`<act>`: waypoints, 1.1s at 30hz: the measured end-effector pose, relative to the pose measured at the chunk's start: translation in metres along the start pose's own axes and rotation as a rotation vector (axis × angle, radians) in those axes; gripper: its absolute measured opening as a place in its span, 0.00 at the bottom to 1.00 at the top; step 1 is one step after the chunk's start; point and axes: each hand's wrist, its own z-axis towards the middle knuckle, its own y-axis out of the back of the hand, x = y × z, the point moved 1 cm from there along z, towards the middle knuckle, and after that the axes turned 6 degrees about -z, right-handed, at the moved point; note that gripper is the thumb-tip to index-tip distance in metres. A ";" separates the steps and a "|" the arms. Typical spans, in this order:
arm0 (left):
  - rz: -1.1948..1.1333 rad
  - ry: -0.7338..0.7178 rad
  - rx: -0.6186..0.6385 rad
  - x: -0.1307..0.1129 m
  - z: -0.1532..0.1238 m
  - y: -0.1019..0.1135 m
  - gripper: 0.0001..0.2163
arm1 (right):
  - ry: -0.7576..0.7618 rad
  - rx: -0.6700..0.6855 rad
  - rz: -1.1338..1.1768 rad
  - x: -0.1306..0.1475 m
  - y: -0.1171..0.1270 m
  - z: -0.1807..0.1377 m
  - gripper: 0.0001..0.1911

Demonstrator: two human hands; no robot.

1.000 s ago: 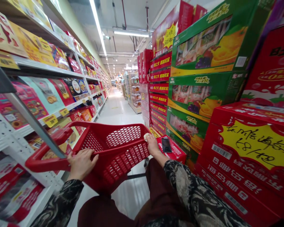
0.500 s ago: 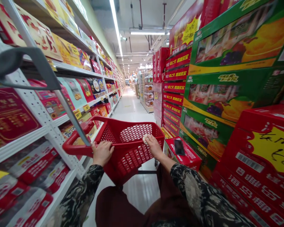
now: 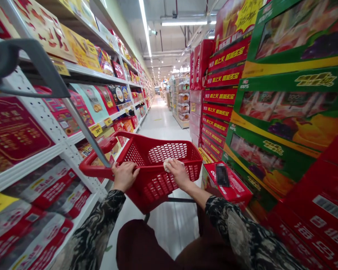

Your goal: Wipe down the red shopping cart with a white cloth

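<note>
Basket rim [image 3: 150,167] in L hand [image 3: 125,175], R hand [image 3: 178,173] w/ cloth [image 3: 166,163], "100%" cartons [image 3: 273,108]

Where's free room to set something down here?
Inside the red basket, between left hand on its rim and right hand holding a white cloth, no goods show. Aisle floor between shelves and stacked boxes is bare. Both are packed.

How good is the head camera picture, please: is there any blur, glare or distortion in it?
Head view: wide-angle distortion bends the left shelves outward; the ceiling light strip is blown out; the red basket and the left hand gripping its rim are sharp; the red boxes at bottom right are smeared; a pixelated patch hides part of one box.
</note>
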 end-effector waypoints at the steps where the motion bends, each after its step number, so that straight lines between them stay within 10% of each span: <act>1: 0.001 0.001 0.011 0.000 0.002 0.000 0.11 | 0.034 -0.008 0.018 0.003 -0.005 0.000 0.21; 11: 0.033 0.026 0.063 -0.005 0.014 -0.007 0.12 | -0.059 -0.055 -0.012 -0.086 0.011 -0.045 0.20; 23: 0.061 0.030 0.113 -0.001 0.018 -0.006 0.10 | -0.104 -0.255 -0.023 -0.098 -0.021 -0.093 0.26; 33: 0.091 0.059 0.119 0.008 0.024 -0.010 0.12 | -0.196 -0.017 0.035 -0.096 -0.049 -0.128 0.29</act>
